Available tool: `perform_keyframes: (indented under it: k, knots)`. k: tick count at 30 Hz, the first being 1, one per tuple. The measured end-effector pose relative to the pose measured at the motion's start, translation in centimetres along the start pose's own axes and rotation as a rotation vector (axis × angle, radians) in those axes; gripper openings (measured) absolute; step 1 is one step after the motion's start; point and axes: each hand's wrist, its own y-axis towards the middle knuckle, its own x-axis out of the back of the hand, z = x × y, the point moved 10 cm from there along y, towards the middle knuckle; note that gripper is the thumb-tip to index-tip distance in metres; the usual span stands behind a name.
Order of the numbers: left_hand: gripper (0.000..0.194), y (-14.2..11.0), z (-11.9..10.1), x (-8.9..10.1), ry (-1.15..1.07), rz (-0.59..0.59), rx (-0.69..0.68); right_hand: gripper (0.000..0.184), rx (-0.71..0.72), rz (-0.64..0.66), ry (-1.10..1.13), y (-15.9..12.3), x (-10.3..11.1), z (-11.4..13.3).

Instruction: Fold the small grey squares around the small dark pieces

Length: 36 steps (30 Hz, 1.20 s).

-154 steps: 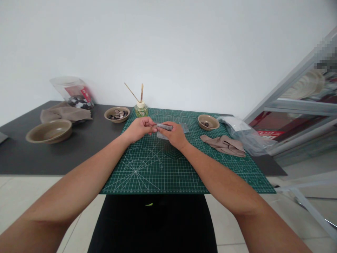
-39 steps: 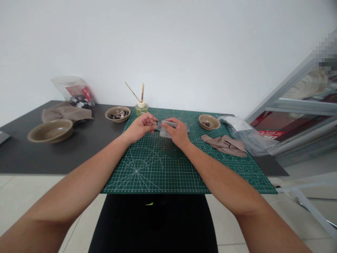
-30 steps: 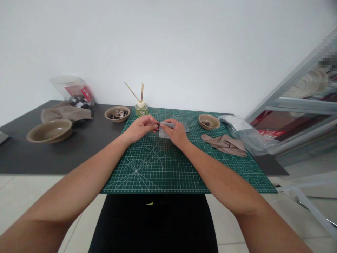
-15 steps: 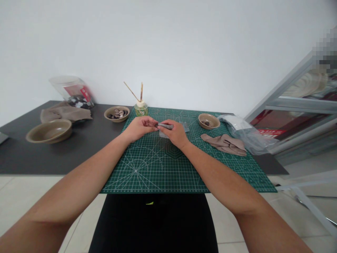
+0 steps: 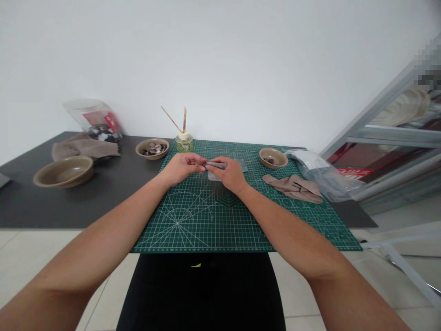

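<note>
My left hand (image 5: pixel 184 166) is closed in a pinch at the middle of the green cutting mat (image 5: pixel 193 220), its fingertips around a small dark piece too small to make out. My right hand (image 5: pixel 231 174) grips a slim grey tapered tool (image 5: pixel 218 164), whose narrow end points left and meets the left fingertips. Under and behind the right hand lies a clear plastic tray (image 5: pixel 244 165), mostly hidden by it. To the right of that hand, a small tan bowl (image 5: pixel 273 151) holds a few dark pieces.
A brown cloth (image 5: pixel 296 188) and a clear plastic bag (image 5: pixel 324 174) lie on the right. Leftward stand a bowl of flat stone-like pieces (image 5: pixel 152 142), a diffuser bottle with sticks (image 5: pixel 184 141), a larger bowl (image 5: pixel 64 181), another cloth (image 5: pixel 86 147) and a clear container (image 5: pixel 87 108).
Both hands keep almost the same place and hold, with the tool's narrow end still at the left fingertips. The view has shifted very slightly.
</note>
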Motion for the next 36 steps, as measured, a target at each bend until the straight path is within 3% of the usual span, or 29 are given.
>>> perform_keyframes:
  k: [36]
  knots:
    - [0.032, -0.16, -0.30, -0.16, 0.020, 0.040, -0.016, 0.019, 0.032, 0.014, -0.060, -0.22, -0.13, 0.44]
